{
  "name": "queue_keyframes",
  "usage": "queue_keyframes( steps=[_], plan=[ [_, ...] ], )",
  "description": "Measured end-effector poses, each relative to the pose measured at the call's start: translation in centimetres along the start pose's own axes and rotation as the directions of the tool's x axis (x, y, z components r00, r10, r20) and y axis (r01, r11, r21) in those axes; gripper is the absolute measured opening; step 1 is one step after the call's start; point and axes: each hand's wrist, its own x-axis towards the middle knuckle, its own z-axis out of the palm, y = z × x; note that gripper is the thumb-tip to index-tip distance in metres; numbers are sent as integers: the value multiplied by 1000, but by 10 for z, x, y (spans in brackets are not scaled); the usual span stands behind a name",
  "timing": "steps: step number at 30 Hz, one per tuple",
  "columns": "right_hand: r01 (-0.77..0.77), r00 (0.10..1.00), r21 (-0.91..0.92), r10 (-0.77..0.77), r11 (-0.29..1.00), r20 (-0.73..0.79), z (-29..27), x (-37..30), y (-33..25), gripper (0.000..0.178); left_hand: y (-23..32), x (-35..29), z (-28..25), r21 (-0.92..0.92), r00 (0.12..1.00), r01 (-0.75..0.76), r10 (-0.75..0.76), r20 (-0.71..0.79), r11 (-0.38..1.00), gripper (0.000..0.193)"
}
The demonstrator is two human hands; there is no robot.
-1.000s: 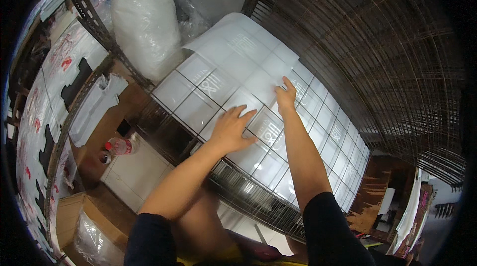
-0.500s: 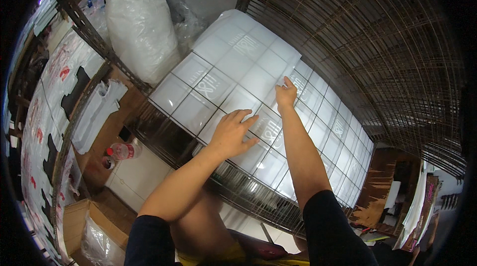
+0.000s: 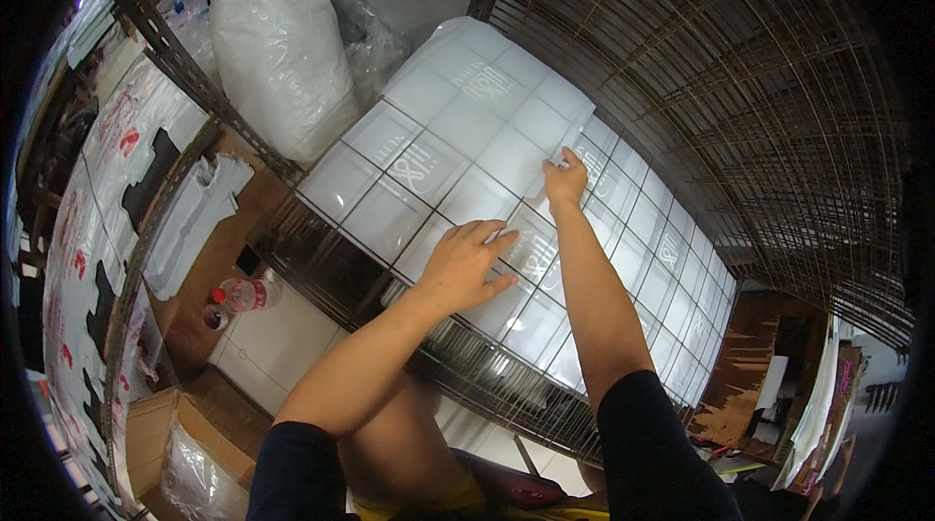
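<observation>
Thin translucent white plastic sheets [image 3: 497, 146] with pale printed marks lie on a wire rack [image 3: 467, 346], whose dark grid shows through them. They partly overlap, and the grid looks fainter under the upper left one. My left hand [image 3: 469, 266] is over the near part of the sheets, palm down, with its fingers spread and nothing in them. Farther off and to the right, my right hand [image 3: 567, 180] is at an overlapping sheet edge. Its index finger and thumb stand apart, its other fingers are curled, and no grip on the sheet shows.
Raised wire racks [image 3: 721, 63] lean at the upper right. A stuffed white plastic bag [image 3: 282, 54] stands at the back left, beside a metal shelf frame [image 3: 161, 39]. Below left are a red-capped bottle [image 3: 245, 295] and a cardboard box [image 3: 151, 428] holding clear plastic.
Both hands appear slightly farther right in the picture, as does the rack with its sheets, as the view shifts a little. The left fingers have shifted slightly over the sheet.
</observation>
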Motion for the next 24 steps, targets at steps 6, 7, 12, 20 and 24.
queue_keyframes(
  steps=[6, 7, 12, 20, 24],
  plan=[
    [-38, 999, -11, 38, 999, 28, -4, -4, -11, 54, 1, -1, 0, 32, 1000, 5, -5, 14, 999, 52],
    [-43, 999, -7, 43, 999, 23, -5, -6, -13, 53, 0, -1, 0, 34, 1000, 5, -6, 17, 999, 53],
    [-71, 997, -24, 72, 997, 34, -8, -10, -18, 49, 2, -2, -1, 40, 999, 17, -19, 38, 999, 53],
    [-12, 1000, 66, 11, 998, 22, -11, -6, -8, 51, 9, -3, -1, 48, 997, 24, -27, 67, 999, 54],
    [51, 998, 60, -49, 997, -41, -31, -16, -6, 48, 13, -4, 1, 46, 997, -7, 3, 74, 999, 55]
  ],
)
